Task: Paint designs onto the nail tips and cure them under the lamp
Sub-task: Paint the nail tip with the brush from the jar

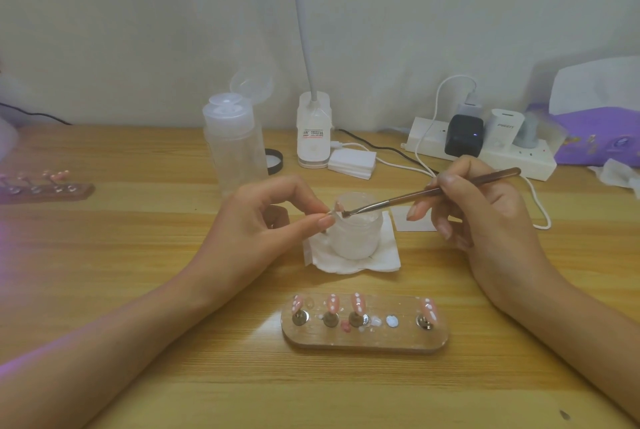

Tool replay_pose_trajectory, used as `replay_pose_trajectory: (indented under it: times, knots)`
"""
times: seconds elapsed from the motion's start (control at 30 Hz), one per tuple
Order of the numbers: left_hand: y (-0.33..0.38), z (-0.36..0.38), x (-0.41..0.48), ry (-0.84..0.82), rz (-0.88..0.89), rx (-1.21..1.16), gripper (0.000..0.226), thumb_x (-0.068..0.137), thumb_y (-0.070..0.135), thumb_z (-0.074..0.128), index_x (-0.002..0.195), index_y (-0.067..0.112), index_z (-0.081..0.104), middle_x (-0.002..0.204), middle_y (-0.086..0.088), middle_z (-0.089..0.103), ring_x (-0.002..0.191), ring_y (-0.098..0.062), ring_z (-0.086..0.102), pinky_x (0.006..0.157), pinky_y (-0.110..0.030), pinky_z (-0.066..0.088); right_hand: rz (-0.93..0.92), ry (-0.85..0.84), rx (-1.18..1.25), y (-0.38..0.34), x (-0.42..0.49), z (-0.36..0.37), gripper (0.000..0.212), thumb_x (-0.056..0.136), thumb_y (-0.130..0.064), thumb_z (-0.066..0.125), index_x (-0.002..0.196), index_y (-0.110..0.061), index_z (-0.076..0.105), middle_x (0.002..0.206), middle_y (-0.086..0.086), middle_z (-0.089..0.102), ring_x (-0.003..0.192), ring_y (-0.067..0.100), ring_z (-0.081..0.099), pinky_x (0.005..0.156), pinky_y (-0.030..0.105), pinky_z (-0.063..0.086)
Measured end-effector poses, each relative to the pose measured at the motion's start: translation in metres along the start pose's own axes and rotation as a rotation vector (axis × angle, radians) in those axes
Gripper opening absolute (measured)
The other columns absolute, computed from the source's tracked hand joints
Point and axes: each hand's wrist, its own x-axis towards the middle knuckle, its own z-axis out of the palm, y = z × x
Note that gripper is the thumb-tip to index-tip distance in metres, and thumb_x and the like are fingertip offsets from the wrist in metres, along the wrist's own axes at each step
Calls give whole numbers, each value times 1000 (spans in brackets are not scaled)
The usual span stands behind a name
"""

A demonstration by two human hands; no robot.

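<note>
Pink nail tip, pinched between thumb and forefinger of my left hand over the frosted jar, meets the brush gripped by my right hand. Four white-dotted tips stand on the wooden holder at six o'clock. I judge this fifth, then curing, remains.

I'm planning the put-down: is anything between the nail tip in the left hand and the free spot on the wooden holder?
Nothing visible. The left hand pinches the nail tip above the jar; only flat napkin and table lie between there and the wooden holder. Its free disc sits apart from the mounted tips.
</note>
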Motion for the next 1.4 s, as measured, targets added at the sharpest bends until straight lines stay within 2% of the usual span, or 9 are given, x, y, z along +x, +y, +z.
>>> replay_pose_trajectory:
  times: [0.13,0.27,0.47,0.57,0.73,0.9,1.07,1.2,1.4]
  knots:
    - [0,-1,0,4,3,7,11,81,31,76,77,24,69,78,10,71,44,-1,36,45,-10,30,-44,3,37,-2,1,-1,22,99,-24,51,76,-22,51,73,9,73,48,9,46,41,17,29]
    - [2,1,-1,12,33,54,11,82,28,72,78,19,68,63,25,61,42,0,36,45,-7,28,-50,-50,42,-4,0,2,22,95,-31,58,75,-24,52,75,10,74,48,10,46,41,17,31]
    - [2,2,0,12,56,96,11,85,23,72,81,15,68,58,30,57,41,0,35,47,-6,27,3,9,-6,-2,0,0,23,101,-18,49,78,-16,50,69,9,71,47,10,42,41,15,31]
    - [1,2,0,18,51,98,10,85,22,73,81,14,68,56,29,56,41,0,35,47,-6,27,-42,-5,40,-3,0,0,24,102,-20,49,78,-18,48,71,8,72,48,10,42,43,17,30]
    - [1,2,1,19,65,120,8,87,17,73,81,14,68,58,30,56,42,0,34,46,-6,27,-38,-67,18,-3,0,3,24,92,-37,57,78,-19,48,76,10,74,47,11,42,42,17,30]
    - [2,2,1,21,78,136,8,87,15,73,81,12,68,56,31,55,41,0,34,47,-6,27,-12,-8,24,-3,1,2,23,87,-39,57,79,-18,51,75,10,74,46,10,42,41,14,31]
    - [1,2,1,22,82,138,9,87,14,73,80,14,67,56,31,54,42,0,33,47,-5,26,-47,-85,51,-2,1,2,23,93,-39,58,73,-28,54,77,11,74,46,10,42,42,16,32]
    - [0,1,1,21,82,140,9,87,15,74,80,16,67,57,31,55,42,0,33,46,-6,26,-11,-29,19,-1,1,2,21,89,-38,57,76,-22,51,75,10,74,45,10,41,41,14,31]
    - [0,0,0,29,55,101,9,84,21,76,79,20,69,66,19,63,43,-2,35,47,-9,29,-63,-70,31,-3,0,1,23,92,-39,59,79,-21,53,76,11,74,45,11,39,45,22,29]
